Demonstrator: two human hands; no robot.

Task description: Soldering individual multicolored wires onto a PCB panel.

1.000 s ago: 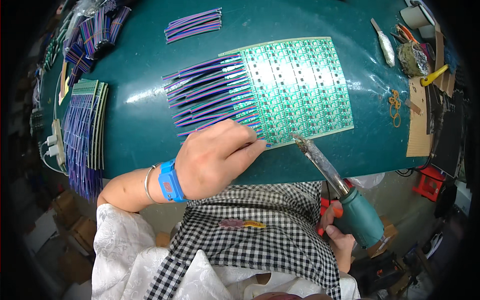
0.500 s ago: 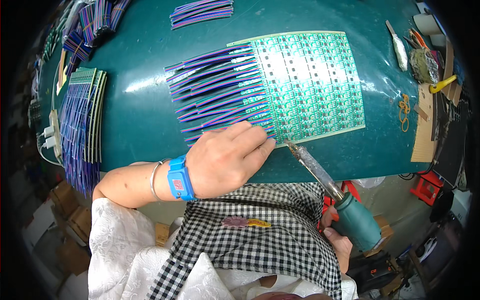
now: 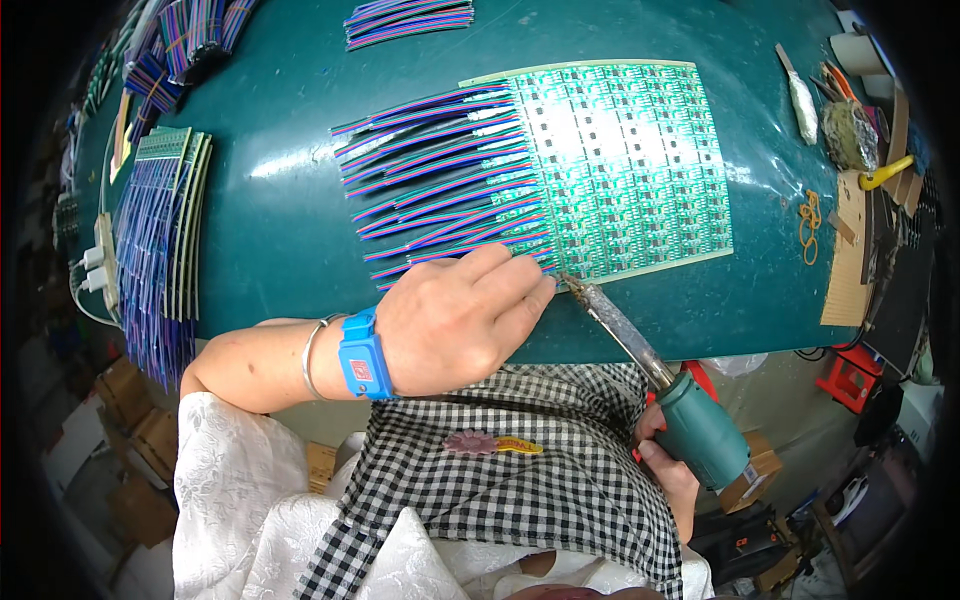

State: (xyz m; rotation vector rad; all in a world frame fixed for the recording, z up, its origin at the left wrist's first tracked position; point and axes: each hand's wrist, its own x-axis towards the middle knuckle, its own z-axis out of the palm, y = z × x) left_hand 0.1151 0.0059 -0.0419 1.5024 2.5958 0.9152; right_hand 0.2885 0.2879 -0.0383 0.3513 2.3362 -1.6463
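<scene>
A panel of green circuit boards point(image 3: 640, 165) lies on the green bench top, with rows of multicoloured ribbon wires point(image 3: 430, 180) running left from its left part. My left hand point(image 3: 465, 315), a blue strap and a bangle at its wrist, is closed over the wires at the panel's near edge. Its fingertips pinch a wire end there, largely covered by the hand. My right hand point(image 3: 672, 470) grips the green handle of a soldering iron point(image 3: 625, 335), partly hidden behind it. The iron's tip meets the panel's near edge, right beside my left fingertips.
Wired boards point(image 3: 165, 240) are stacked at the left, near a white power strip point(image 3: 104, 265). Bundled wires point(image 3: 195, 40) lie far left, loose wires point(image 3: 410, 22) at the far middle. Rubber bands point(image 3: 809, 228), a wrapped blade point(image 3: 800, 105) and cardboard point(image 3: 846, 260) are at the right.
The soldering iron and my right hand have shifted slightly left, bringing the tip closer to my left fingertips. My left hand has barely moved.
</scene>
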